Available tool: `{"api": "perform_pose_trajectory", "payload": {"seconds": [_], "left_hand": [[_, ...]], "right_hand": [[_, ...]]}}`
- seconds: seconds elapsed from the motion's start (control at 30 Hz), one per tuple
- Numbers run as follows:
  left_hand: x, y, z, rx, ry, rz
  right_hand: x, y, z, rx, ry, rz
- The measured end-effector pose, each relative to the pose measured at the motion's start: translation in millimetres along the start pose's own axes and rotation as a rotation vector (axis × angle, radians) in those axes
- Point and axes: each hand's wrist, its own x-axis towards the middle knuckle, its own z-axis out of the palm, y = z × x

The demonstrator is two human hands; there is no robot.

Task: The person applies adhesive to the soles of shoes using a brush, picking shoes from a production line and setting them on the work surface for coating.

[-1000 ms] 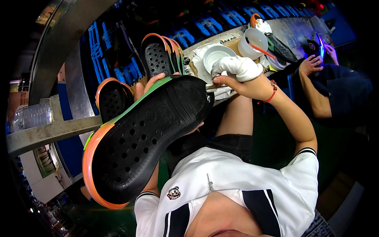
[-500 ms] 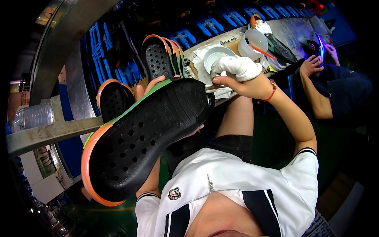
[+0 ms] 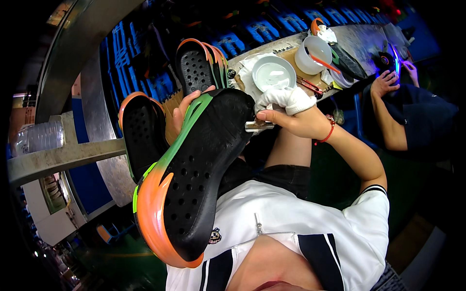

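Observation:
My left hand [image 3: 184,107] grips a large black shoe sole [image 3: 201,167] from behind, fingers showing past its upper left edge and the rest hidden. The sole has round holes and a glossy orange and green side rim, and stands tilted with its orange end toward me. My right hand [image 3: 307,121] has white fabric [image 3: 286,100] over its fingers and a bare thumb. Between thumb and fingers it pinches a small flat tool with a metal and whitish blade [image 3: 258,126], held at the sole's upper right edge. Whether the blade touches it I cannot tell.
On the bench stand a white bowl [image 3: 273,72] of clear liquid, a translucent tub [image 3: 313,56] and a red-handled tool [image 3: 310,86]. More soles [image 3: 196,65] stand beyond my left hand. A metal frame bar [image 3: 68,160] runs at left. A co-worker's hand [image 3: 385,83] is at right.
My left hand has turned the sole, swinging its orange end right and showing more of the coloured side. My right hand has come slightly nearer me, uncovering the bowl and red-handled tool.

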Motion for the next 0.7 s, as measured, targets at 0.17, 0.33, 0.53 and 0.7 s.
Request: {"api": "perform_pose_trajectory", "payload": {"seconds": [0.17, 0.33, 0.53, 0.7], "left_hand": [[14.9, -5.5, -33.1, 0.095, -0.187, 0.103], [21.4, -2.0, -32.1, -0.131, -0.224, 0.077], [9.6, 8.4, -18.3, 1.281, -0.393, 0.513], [-5.9, 12.2, -33.5, 1.013, -0.503, 0.373]], "right_hand": [[-4.9, 5.1, 7.3, 0.144, -0.012, 0.096], [-2.2, 3.1, 11.3, 0.259, -0.051, 0.129], [1.0, -1.8, 5.6, 0.394, -0.047, 0.106], [12.7, 3.5, -4.4, 0.030, 0.276, -0.100]]}}
